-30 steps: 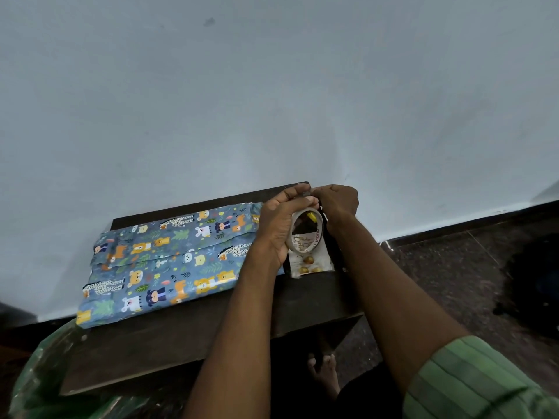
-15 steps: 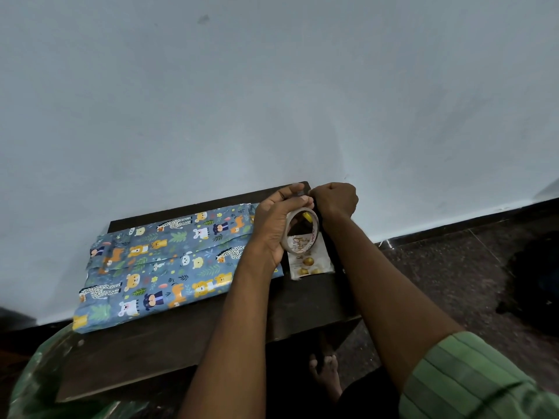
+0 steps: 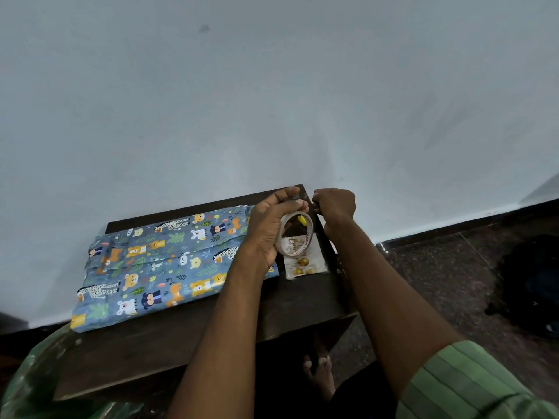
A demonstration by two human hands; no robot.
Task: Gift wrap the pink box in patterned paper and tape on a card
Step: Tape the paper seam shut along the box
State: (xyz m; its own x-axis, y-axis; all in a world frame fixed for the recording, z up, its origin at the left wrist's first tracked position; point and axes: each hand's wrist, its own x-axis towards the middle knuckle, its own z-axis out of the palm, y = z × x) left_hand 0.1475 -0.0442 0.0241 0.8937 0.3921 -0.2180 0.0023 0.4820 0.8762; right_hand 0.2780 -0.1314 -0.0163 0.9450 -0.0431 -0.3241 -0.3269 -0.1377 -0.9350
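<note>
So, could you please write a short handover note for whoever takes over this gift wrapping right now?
Left hand: grips the tape roll, held above the card.
Right hand: fingers curled, apparently pinching the tape's free end; the strip itself is too faint to confirm.
Wrapped box: lies on the dark table, fully covered in animal-print paper.
The card lies on the table right of the box.
Done: wrapping.
Left: pull and cut a tape strip, tape the card onto the box.

Blue wrapping paper (image 3: 157,267) is showing orange bears, white animals and green leaves; the desk (image 3: 169,346) is looking dark brown, the sleeve (image 3: 465,385) striped green.
</note>
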